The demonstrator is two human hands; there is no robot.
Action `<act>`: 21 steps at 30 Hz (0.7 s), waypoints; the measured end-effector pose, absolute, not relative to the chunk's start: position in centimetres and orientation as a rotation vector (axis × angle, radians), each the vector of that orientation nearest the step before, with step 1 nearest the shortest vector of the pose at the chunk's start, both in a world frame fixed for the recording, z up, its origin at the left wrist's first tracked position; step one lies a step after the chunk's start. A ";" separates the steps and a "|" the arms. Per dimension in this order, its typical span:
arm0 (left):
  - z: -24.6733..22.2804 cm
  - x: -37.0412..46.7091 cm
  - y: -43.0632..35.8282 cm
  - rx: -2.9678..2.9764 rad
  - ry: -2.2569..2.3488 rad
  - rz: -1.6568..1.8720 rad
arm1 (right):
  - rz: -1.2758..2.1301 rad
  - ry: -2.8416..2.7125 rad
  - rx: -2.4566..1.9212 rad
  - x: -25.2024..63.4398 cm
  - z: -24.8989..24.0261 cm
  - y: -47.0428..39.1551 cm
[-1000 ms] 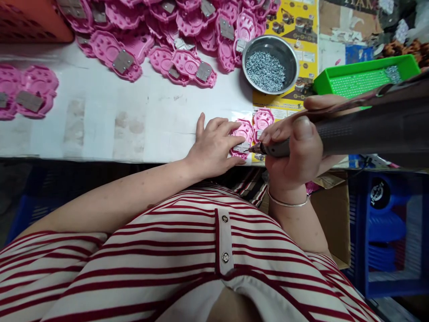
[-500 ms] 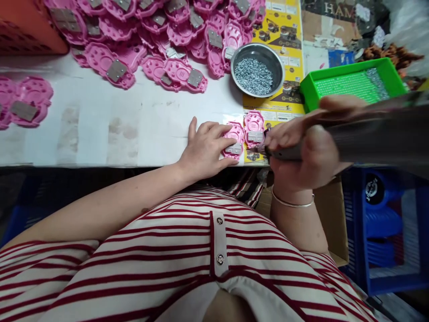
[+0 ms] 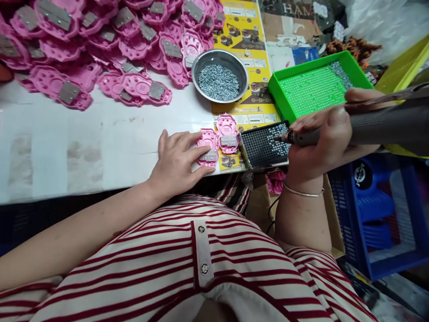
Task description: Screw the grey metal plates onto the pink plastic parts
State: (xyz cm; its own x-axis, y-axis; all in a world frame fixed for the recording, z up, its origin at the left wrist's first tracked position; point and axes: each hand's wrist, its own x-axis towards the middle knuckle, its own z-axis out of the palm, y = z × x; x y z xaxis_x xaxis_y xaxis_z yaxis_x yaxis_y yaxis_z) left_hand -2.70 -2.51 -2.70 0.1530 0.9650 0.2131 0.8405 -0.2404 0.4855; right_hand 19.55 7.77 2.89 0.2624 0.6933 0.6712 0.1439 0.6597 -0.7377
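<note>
My left hand [image 3: 177,163] lies with spread fingers on the white table, its fingertips resting on the left one of two joined pink plastic pieces [image 3: 205,139]. The right one [image 3: 227,126] carries a metal plate too. In my right hand [image 3: 321,141] is a dark electric screwdriver [image 3: 375,123], fingers wrapped round it. Its tip is over a black perforated tray [image 3: 259,145] with small screws standing in its right part. Behind these sits a metal bowl [image 3: 219,77] full of small screws.
Many pink pieces with metal plates [image 3: 134,38] are heaped at the back left. A green tray [image 3: 311,89] with screws stands at the right, above blue crates [image 3: 363,250] beside the table. An open cardboard box [image 3: 259,192] sits below the table edge.
My right hand has moved the screwdriver from the pink pieces rightward to the black tray, which now shows. My left hand stays on the pink piece. The camera view has shifted.
</note>
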 end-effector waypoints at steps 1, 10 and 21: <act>-2.6 -2.7 -2.6 2.180 1.760 0.703 | 0.425 -1.281 -0.816 19.7 2.9 7.8; -2.4 -2.8 -2.7 2.187 1.744 0.707 | 0.431 -1.262 -0.758 20.0 1.8 9.0; -2.6 -2.9 -2.7 2.181 1.755 0.714 | 0.422 -1.217 -0.641 19.6 2.6 8.6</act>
State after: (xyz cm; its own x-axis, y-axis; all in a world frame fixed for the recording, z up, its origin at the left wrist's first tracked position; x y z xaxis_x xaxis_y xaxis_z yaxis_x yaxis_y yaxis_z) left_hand -2.89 -2.73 -2.57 0.1533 0.9643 0.2157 0.8410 -0.2419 0.4839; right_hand 19.64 8.60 2.63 0.3042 0.6180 0.7250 0.0360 0.7530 -0.6570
